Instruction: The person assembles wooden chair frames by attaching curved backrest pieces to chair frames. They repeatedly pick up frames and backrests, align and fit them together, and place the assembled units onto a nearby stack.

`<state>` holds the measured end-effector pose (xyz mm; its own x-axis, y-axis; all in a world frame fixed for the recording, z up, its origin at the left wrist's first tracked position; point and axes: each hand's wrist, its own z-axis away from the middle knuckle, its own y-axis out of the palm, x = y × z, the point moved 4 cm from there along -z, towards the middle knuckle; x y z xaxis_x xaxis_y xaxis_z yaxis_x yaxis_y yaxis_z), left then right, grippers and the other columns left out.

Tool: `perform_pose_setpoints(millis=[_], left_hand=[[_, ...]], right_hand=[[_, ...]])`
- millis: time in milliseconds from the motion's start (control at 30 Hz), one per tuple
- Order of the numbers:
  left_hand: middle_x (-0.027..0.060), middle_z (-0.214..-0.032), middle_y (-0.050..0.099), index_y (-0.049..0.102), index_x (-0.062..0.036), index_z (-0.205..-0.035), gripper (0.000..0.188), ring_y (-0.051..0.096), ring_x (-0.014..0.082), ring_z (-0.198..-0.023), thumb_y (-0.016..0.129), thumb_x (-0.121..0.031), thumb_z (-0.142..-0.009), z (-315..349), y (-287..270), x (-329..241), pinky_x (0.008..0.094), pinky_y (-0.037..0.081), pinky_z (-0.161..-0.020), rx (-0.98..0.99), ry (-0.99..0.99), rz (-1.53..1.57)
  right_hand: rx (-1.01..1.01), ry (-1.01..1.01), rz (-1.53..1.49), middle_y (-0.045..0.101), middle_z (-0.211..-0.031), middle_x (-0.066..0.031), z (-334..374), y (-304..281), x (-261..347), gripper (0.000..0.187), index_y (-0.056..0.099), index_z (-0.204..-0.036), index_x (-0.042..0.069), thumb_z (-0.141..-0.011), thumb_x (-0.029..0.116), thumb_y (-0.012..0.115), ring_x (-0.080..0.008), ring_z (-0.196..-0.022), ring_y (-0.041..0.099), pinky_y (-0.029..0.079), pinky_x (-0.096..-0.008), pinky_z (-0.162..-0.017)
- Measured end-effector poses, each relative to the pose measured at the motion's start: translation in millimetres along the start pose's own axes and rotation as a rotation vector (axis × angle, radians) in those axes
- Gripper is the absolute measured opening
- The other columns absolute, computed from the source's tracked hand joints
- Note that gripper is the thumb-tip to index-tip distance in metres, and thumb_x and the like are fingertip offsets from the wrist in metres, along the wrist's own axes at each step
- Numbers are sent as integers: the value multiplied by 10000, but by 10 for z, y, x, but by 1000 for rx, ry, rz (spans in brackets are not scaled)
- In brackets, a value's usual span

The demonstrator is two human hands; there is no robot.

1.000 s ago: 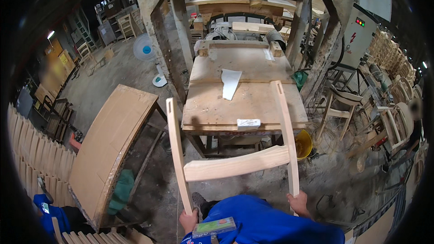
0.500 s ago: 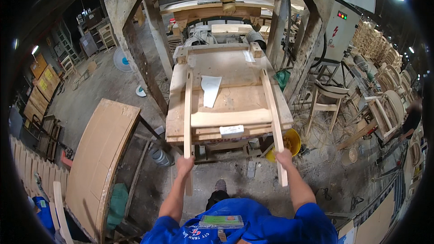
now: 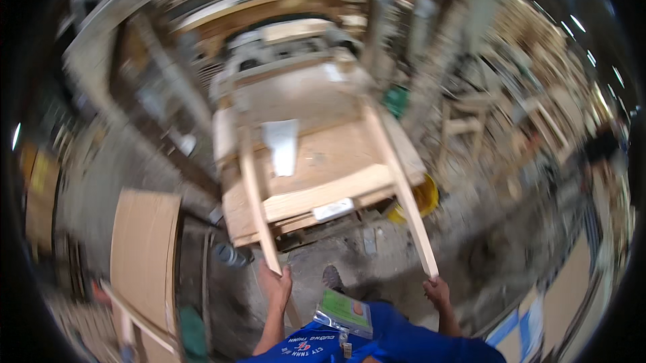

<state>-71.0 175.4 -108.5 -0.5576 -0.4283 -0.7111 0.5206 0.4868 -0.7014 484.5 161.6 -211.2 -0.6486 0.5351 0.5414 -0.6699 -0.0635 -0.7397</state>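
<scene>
A pale wooden chair frame (image 3: 330,191), made of two long legs joined by a curved rail, lies over a press table (image 3: 232,211). My left hand (image 3: 275,287) is wrapped round the near end of its left leg. The near tip of the right leg is gripped by my right hand (image 3: 437,292). Both ends jut past the table's front edge toward my body. A white sheet (image 3: 281,148) lies on the table between the legs, and a small white block (image 3: 333,210) sits by the front edge below the rail.
A grimy metal press frame (image 3: 171,74) arches round the table. A cardboard-topped bench (image 3: 142,255) stands at the left. Under the table's right corner is a yellow bucket (image 3: 425,198). Chair parts (image 3: 464,124) and a blurred person (image 3: 603,148) are at the right.
The view has swung and blurred. The chair frame has come back toward me, its far ends now well short of the table's rear blocks. Both hands keep their hold, nearer my body.
</scene>
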Motion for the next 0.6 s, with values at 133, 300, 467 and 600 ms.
perform_pose_setpoints(millis=[133,300,467,600], left_hand=[[302,-1384,522,472,89,-1427,726,528,439,-1263,819,-232,-876,-288,-43,-428,518,391,-1123,-282,443,-151],[260,-1207,696,609,46,-1307,647,659,409,-1140,659,-511,-981,-362,343,-1254,498,522,-1007,-108,1075,-269],[246,-1169,693,598,53,-1312,437,681,374,-1079,626,-302,-1060,877,931,-2791,457,560,-962,338,950,131],[160,-1150,694,593,64,-1343,345,664,209,-1013,625,-131,-1059,1680,2012,-3117,329,557,-911,856,866,534]], right_hand=[[193,22,298,733,-1083,-243,709,294,-433,542,755,-1082,46,-911,538,606,-436,-1032,693,550,-535,-893],[159,80,-37,745,-1127,-185,986,193,-620,422,722,-1159,97,-924,439,643,-414,-1076,692,543,-521,-927],[-121,230,-308,747,-1106,-167,1528,-269,-1170,422,686,-1231,119,-921,404,661,-403,-1045,700,554,-516,-901],[-498,443,-301,741,-1104,-170,2372,-1074,-1717,377,699,-1175,108,-925,388,659,-403,-1055,691,551,-523,-881]])
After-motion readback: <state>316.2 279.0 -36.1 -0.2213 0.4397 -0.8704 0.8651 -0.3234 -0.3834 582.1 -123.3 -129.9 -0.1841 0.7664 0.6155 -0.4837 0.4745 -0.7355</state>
